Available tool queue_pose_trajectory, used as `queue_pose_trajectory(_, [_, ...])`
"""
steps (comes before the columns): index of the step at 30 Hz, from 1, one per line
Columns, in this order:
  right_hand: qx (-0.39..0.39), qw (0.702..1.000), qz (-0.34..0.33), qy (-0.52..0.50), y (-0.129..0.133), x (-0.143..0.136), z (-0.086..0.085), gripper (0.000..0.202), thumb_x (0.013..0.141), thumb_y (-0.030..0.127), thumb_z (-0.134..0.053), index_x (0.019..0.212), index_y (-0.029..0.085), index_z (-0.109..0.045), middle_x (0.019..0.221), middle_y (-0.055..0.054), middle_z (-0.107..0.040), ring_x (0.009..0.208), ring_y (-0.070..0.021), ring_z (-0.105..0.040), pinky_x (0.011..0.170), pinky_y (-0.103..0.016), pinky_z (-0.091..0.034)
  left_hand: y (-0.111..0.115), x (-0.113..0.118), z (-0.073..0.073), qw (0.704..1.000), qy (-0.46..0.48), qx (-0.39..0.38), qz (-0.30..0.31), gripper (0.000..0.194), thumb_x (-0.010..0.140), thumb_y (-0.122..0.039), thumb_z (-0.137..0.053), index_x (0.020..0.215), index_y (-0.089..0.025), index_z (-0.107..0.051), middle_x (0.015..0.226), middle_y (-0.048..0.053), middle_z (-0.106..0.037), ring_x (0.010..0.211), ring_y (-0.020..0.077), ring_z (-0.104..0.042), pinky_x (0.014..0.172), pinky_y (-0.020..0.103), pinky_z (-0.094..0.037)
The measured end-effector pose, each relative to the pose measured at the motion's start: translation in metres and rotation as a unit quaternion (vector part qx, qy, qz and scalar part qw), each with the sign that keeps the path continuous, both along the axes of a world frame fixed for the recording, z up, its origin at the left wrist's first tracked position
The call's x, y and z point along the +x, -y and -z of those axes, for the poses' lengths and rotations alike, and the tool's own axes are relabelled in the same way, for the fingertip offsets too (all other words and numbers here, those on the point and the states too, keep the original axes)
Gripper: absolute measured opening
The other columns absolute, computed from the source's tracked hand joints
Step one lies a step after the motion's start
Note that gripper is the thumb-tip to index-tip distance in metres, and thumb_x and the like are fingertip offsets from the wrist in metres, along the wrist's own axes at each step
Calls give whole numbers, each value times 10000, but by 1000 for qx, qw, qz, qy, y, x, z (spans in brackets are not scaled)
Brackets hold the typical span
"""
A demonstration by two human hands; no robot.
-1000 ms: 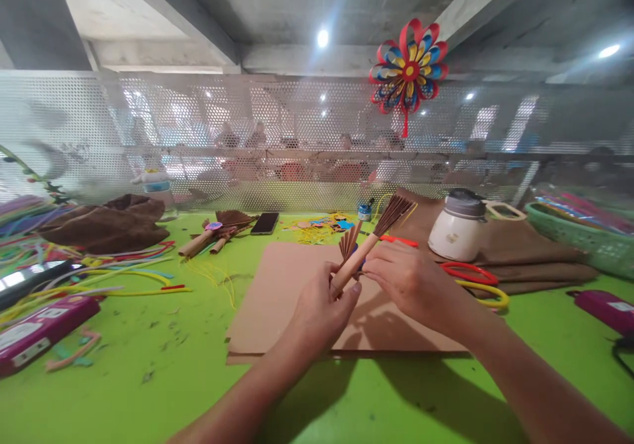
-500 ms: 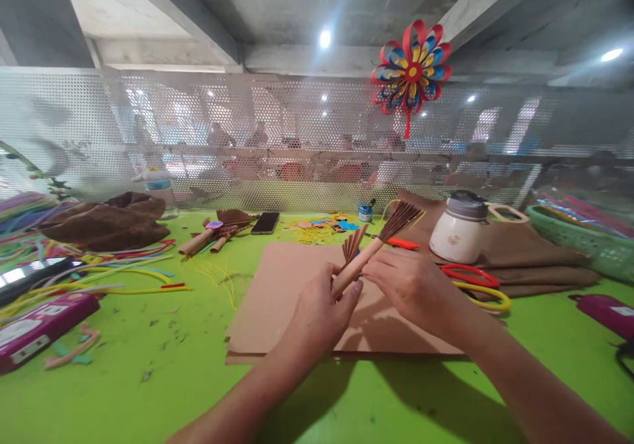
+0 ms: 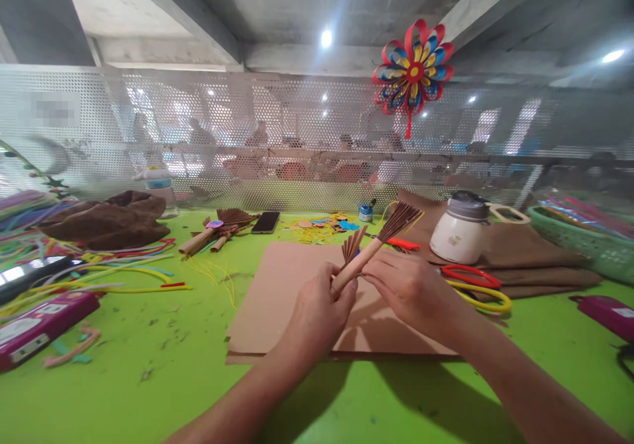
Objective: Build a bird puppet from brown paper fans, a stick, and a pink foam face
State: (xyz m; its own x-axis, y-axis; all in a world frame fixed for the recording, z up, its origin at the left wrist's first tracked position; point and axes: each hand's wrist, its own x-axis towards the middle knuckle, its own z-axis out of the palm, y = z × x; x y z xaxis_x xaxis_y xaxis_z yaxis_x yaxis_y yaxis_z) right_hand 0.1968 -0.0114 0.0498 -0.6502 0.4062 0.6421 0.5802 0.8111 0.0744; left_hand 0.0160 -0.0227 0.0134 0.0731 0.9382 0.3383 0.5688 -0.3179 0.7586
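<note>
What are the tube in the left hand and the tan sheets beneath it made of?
The tube looks like matte paper, perhaps card: smooth, tan, without visible shine. The sheets seem matte card or heavy paper, lying flat with thin, straight edges.

Streaked glare from ceiling lamps [image 3: 326, 38]

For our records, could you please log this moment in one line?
left hand: holding tube | right hand: at tube, grip unclear | brown sheets: beneath both hands
</note>
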Motion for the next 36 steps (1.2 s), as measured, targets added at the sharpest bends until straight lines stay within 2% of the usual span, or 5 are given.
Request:
queue_pose_trajectory(18, [37, 997, 46, -39, 9, -5, -7, 96, 912, 187, -559, 903, 148, -646, 915, -108, -671, 899, -249, -573, 813, -427, -457, -1, -2, 0, 1000, 9, 10, -16, 170, 882, -342, -498, 806, -191, -516, 619, -39, -526, 568, 129, -494, 542, 229, -310])
queue_pose_trajectory(23, [76, 971, 81, -213, 24, -1, -13, 172, 900, 230, -582, 739, 174, -604, 765, -79, -612, 747, -200, -539, 694, -360, -438, -2, -4, -3, 999, 14, -2, -30, 192, 884, -372, -491, 854, -187, -531, 617, -41, -525, 565, 132, -500, 535, 232, -299])
queue_pose_trajectory(26, [-58, 946, 90, -305, 23, -4, -4, 304, 889, 304, -596, 610, 195, -540, 576, -4, -501, 552, -137, -443, 542, -303, -374, -3, -5, -5, 999, 28, 1, -41, 215, 890, -393, -483, 875, -184, -536, 643, -33, -543, 580, 135, -512, 536, 234, -303])
queue_pose_trajectory(31, [-453, 799, -48, -392, 5, -18, 15, 287, 798, 417, -699, 946, 179, -642, 766, -22, -618, 658, -144, -529, 559, -277, -462, -3, -6, -4, 998, 55, 12, -39, 222, 888, -402, -490, 895, -186, -543, 673, -20, -577, 611, 145, -544, 545, 236, -320])
queue_pose_trajectory(36, [-497, 683, -127, -520, 1, -27, 20, 331, 717, 371, -791, 930, 178, -626, 794, -5, -602, 621, -108, -515, 574, -265, -462, 2, -3, -6, 998, 52, 11, -31, 218, 888, -395, -488, 906, -185, -542, 674, -17, -580, 598, 142, -539, 542, 234, -327])
